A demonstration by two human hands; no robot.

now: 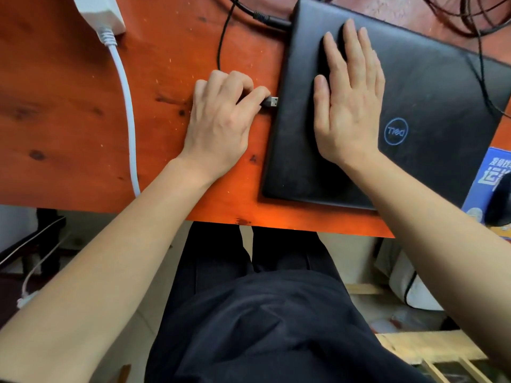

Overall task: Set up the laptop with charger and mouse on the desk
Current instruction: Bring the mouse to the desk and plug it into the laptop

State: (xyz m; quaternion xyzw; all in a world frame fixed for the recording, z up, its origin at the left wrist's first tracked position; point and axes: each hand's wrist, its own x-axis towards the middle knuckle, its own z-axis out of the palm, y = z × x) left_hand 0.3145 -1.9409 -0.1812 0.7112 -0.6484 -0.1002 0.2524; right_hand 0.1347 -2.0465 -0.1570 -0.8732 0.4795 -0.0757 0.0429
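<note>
A closed black laptop (pixel 431 87) lies on the orange wooden desk (pixel 69 111). My right hand (pixel 347 106) rests flat on its lid, fingers spread. My left hand (pixel 221 117) pinches a black USB plug (pixel 272 101), its metal tip just short of the laptop's left edge. The plug's thin black cable (pixel 222 37) runs up the desk from behind my fingers. A thicker black charger plug (pixel 273 21) sits in the laptop's left side near the far corner. A black mouse (pixel 500 205) lies on a blue pad (pixel 486 172) at the right edge, partly cut off.
A white power strip (pixel 101 12) sits at the far left of the desk, its white cord (pixel 128 106) dropping over the front edge. More black cables (pixel 475 17) tangle behind the laptop. My legs in black trousers are under the desk.
</note>
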